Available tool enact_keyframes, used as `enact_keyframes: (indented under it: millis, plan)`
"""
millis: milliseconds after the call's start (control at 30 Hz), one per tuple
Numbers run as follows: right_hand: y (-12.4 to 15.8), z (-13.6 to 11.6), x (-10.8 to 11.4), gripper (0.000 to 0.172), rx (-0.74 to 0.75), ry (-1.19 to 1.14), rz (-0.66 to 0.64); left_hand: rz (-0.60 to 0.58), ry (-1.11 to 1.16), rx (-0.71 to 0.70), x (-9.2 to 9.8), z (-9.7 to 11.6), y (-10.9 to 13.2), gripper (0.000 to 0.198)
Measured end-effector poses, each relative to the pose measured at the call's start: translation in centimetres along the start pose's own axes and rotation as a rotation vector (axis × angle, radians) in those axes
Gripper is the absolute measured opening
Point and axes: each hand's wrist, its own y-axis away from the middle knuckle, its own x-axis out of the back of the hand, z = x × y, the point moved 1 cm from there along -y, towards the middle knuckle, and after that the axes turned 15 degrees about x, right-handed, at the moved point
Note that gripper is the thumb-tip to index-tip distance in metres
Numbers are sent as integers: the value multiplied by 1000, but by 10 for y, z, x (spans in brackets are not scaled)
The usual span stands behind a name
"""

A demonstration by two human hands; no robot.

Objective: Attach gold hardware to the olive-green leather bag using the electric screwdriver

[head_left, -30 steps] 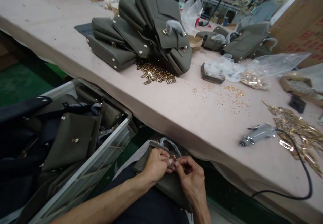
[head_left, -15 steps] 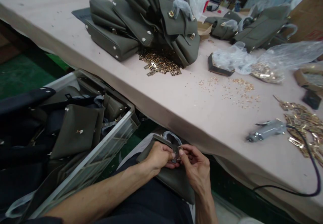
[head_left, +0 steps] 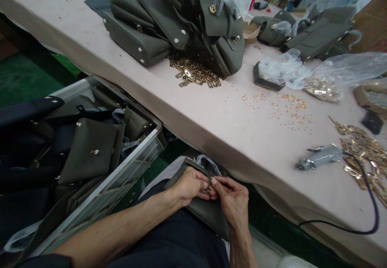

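Note:
An olive-green handbag (head_left: 208,215) lies across my lap, its handle (head_left: 208,161) wrapped in clear plastic. My left hand (head_left: 193,185) is closed on the bag's flap near its edge, thumb and fingers pinching it. Close against it, my right hand (head_left: 231,193) pinches a small gold metal fitting (head_left: 213,179) between thumb and fingertips, right at the flap. The fingers hide part of the fitting and of the flap's edge, so I cannot tell how the two meet.
A crate (head_left: 133,167) of dark bags stands at left. On the table (head_left: 211,119) are piled olive bags (head_left: 145,38), gold plates (head_left: 199,72), tiny gold pieces (head_left: 293,106), a corded power screwdriver (head_left: 320,157), more gold fittings (head_left: 363,151) and a plastic bag (head_left: 323,86).
The view has shifted slightly. My right hand has tilted a little, bringing the gold fitting closer to the flap; my left hand keeps its pinch.

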Motion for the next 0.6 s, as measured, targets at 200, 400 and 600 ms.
enact_keyframes:
  millis: [200, 400, 600]
  plan:
    - [3, 1, -2, 36, 7, 63, -16, 7, -19, -25, 3, -5, 0, 28]
    - [0, 3, 2, 34, 86, 267, 0, -33, 40, -17, 3, -1, 5, 25]
    - [7, -12, -17, 38, 252, 203, 44, 32, 166, -13, -7, -9, 17, 32]
